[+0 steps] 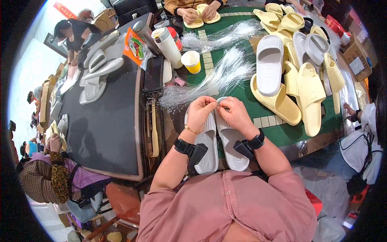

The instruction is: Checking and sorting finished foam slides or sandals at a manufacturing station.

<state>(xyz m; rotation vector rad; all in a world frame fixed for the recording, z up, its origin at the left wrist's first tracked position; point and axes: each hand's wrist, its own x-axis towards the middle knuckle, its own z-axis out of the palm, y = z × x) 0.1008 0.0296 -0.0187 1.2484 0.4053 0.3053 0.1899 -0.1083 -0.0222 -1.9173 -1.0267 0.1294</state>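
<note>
A pair of light grey slide slippers lies side by side before me at the table's edge: the left slipper (208, 150) and the right slipper (230, 147). My left hand (201, 114) and my right hand (234, 114) meet over their far ends, with fingertips pinched close together. Whatever sits between the fingers is too small to make out. Just beyond my hands spreads a bundle of clear plastic strands (221, 74), and a second bundle (225, 37) lies farther back. Cream slippers (311, 97) and a grey slipper (269, 66) are piled to the right.
Left of me stands a dark-topped table (109, 133) bearing more grey slippers (94, 89). A white bottle (167, 46), a yellow-and-white cup (191, 62) and a phone (154, 74) stand between. Across the green tabletop (290, 135), a person's hands (199, 15) handle cream slippers.
</note>
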